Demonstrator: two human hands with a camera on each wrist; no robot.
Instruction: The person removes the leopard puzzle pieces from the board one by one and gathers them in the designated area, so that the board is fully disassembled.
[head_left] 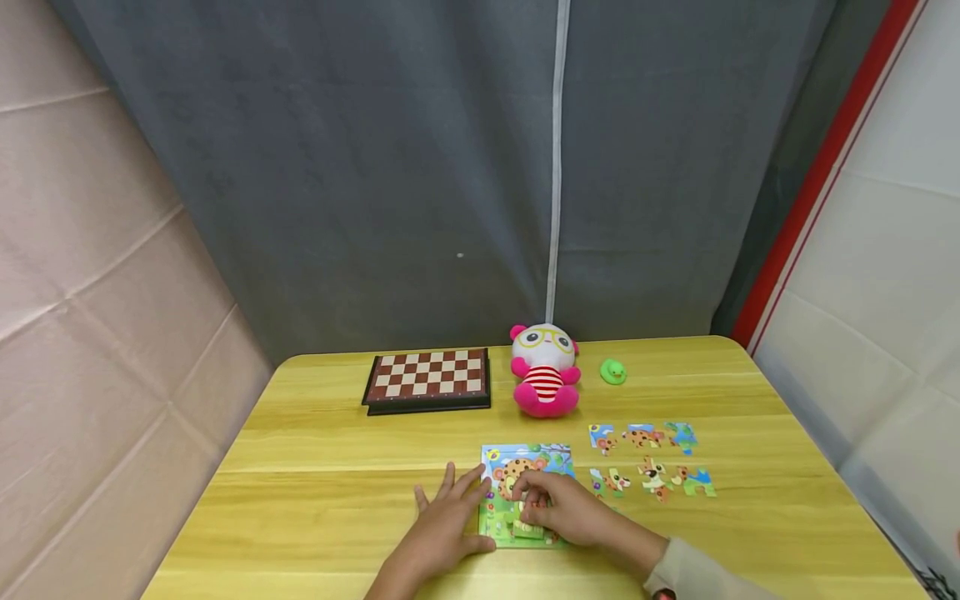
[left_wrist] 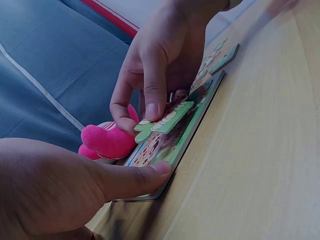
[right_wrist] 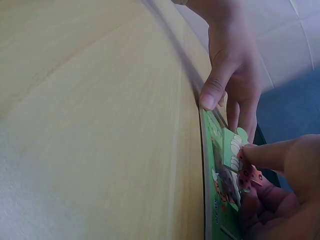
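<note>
A picture puzzle board (head_left: pixel 491 521) with an animal scene lies on the table before me. My right hand (head_left: pixel 573 510) pinches a green jigsaw piece (left_wrist: pixel 172 119) between thumb and fingers, tilted just above the lower part of the board. Pale rounded shapes and a bit of spotted red show on that piece (right_wrist: pixel 232 150) in the right wrist view. At the board's left side is my left hand (head_left: pixel 438 529), fingers spread, its thumb (left_wrist: pixel 145 177) resting on the board's edge. The right hand partly covers the board's picture in the head view.
Loose jigsaw pieces (head_left: pixel 682 435) lie in two rows right of the board, the nearer row including a dog-patterned piece (head_left: pixel 652 475). Behind stand a chessboard case (head_left: pixel 427 379), a pink-and-white plush toy (head_left: pixel 546 375) and a small green duck (head_left: pixel 612 372). A grey curtain (head_left: pixel 405 183) hangs beyond the table.
</note>
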